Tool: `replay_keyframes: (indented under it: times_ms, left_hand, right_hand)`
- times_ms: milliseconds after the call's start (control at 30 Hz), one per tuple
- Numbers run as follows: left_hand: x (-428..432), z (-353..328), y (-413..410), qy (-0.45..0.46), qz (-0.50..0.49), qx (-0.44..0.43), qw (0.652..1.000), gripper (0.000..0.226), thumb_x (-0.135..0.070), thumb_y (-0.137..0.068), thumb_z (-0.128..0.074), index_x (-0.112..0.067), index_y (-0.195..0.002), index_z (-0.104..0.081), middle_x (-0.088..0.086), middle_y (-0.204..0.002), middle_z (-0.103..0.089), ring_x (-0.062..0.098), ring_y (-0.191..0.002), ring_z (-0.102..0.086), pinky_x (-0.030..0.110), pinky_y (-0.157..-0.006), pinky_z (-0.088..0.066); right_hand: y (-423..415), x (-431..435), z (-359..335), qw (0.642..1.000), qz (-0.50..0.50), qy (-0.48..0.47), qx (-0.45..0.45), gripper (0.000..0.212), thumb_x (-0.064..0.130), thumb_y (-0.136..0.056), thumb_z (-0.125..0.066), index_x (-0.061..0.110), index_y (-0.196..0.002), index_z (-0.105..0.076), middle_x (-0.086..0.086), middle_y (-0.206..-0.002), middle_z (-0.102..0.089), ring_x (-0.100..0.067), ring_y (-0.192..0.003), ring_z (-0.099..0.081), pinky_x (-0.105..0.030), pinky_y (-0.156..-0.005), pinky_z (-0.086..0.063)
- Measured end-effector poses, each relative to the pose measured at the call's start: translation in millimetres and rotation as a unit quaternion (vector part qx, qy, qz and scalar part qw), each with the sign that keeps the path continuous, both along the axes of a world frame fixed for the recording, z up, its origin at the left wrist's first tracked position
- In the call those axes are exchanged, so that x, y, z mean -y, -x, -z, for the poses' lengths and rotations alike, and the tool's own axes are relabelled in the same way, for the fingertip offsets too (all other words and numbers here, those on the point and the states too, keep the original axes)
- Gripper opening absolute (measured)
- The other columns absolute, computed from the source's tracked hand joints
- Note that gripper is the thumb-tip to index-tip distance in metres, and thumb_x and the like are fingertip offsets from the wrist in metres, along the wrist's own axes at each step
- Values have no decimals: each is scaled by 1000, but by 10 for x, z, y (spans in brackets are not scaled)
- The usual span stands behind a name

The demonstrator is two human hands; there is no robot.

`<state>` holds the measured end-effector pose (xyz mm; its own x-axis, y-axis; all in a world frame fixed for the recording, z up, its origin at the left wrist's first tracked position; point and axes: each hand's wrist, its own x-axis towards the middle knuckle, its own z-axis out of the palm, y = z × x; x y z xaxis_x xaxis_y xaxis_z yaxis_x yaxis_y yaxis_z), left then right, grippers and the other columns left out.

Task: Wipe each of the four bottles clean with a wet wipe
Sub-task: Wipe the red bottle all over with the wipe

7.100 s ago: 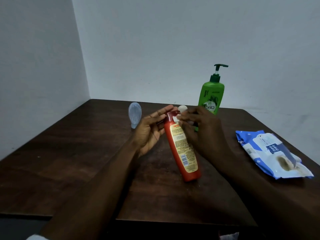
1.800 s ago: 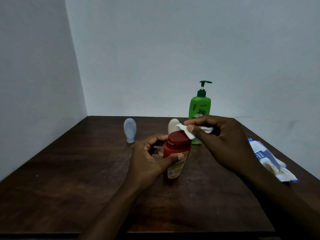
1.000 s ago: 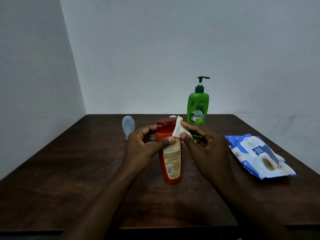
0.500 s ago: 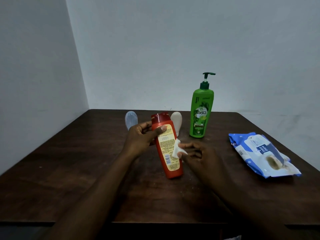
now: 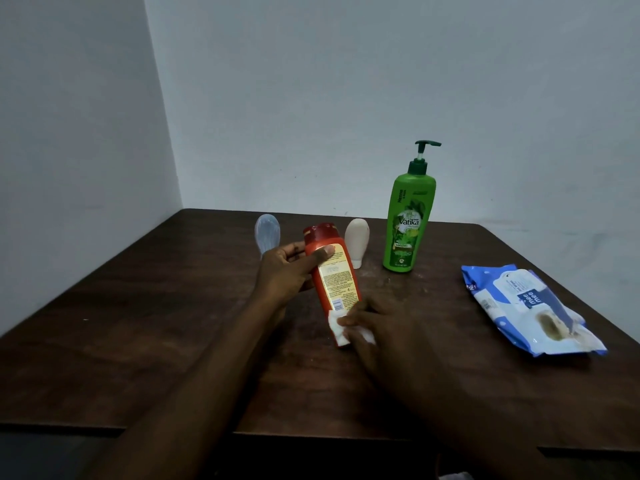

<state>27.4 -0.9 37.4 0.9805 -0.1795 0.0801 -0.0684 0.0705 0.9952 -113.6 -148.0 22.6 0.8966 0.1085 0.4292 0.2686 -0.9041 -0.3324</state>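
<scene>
My left hand [image 5: 284, 271] grips the upper part of a red bottle [image 5: 335, 271] with a yellow label, tilted with its cap leaning left. My right hand [image 5: 377, 327] holds a white wet wipe [image 5: 337, 327] against the bottle's lower end, near the table. Behind stand a tall green pump bottle [image 5: 408, 223], a small white bottle [image 5: 356, 240] resting on its cap, and a small clear bluish bottle [image 5: 267, 233], partly hidden by my left hand.
A blue and white wet wipe pack [image 5: 530, 306] lies on the right side of the dark wooden table [image 5: 156, 323]. The table sits in a corner, with walls at the left and back. Its near edge is just below my forearms.
My right hand has slid the wipe down the red bottle from the cap to the lower end. The left hand keeps its hold on the upper part, and the bottle now tilts more.
</scene>
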Motion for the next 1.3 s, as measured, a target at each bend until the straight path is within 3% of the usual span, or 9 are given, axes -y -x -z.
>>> replay_keyframes:
  times_ms: [100,333,567,667,867,1000,1167,1233,1300]
  left_hand:
    - [10,-28,3,7,0,-3,1000,47,-28,-79,-84,-13,-120,-67,4,-106,-76,15,-85,-77,24,-63,-61]
    - [-22,-78,-53,15,25,-12,1000,15,-17,-86,-76,-10,-100,-73,-1,-73,-76,6,-61,-73,18,-50,-53]
    - [-42,-54,-105,-9,23,-41,999,33,-27,-80,-83,-14,-107,-71,4,-97,-79,14,-81,-78,23,-59,-59]
    - [-33,-50,-93,-5,19,-45,999,34,-29,-80,-83,-13,-108,-70,2,-95,-79,13,-80,-78,24,-59,-58]
    - [-20,-56,-62,45,13,-116,992,30,-24,-83,-80,-11,-107,-66,9,-98,-79,19,-84,-78,29,-60,-60]
    - [-9,-113,-6,140,-15,-186,972,30,-16,-85,-77,-10,-106,-56,13,-96,-74,23,-87,-74,32,-52,-61]
    - [-14,-180,121,227,14,-242,943,25,-10,-86,-74,-3,-103,-56,19,-101,-71,29,-93,-71,37,-59,-64]
    - [5,-179,167,242,25,-255,936,21,-11,-88,-73,-3,-101,-58,19,-100,-71,29,-92,-71,38,-61,-64]
    - [33,-167,211,258,37,-269,927,20,-11,-89,-72,-1,-101,-59,19,-94,-73,28,-85,-73,37,-57,-63]
  right_hand:
    - [-166,-133,-136,994,-37,90,53,19,15,-84,-75,8,-101,-76,-8,-108,-69,-20,-98,-65,-25,-92,-45]
    - [-587,-257,-451,990,-29,73,117,18,17,-91,-64,12,-105,-74,-7,-105,-62,-21,-99,-56,-32,-85,-47]
    - [-185,-88,-131,990,-73,111,36,25,28,-94,-63,18,-114,-72,-5,-122,-60,-21,-109,-57,-33,-93,-47]
    - [10,80,9,993,-72,93,31,20,25,-91,-68,17,-108,-75,-4,-115,-64,-20,-99,-64,-28,-83,-51]
    - [100,327,64,995,18,-68,66,22,22,-80,-80,29,-101,-76,11,-102,-65,3,-87,-60,-4,-73,-40]
    - [116,327,-59,953,57,-271,119,21,23,-81,-78,34,-99,-75,18,-101,-67,5,-93,-65,-10,-74,-51]
    - [57,180,-303,858,31,-491,148,19,23,-81,-76,33,-97,-74,19,-93,-75,2,-90,-70,-12,-69,-55]
    - [25,119,-352,833,27,-532,147,19,26,-81,-75,30,-99,-75,15,-95,-76,-3,-93,-72,-22,-73,-59]
    - [21,40,-387,843,37,-501,195,20,28,-80,-75,29,-100,-74,13,-95,-75,2,-94,-69,-20,-75,-58]
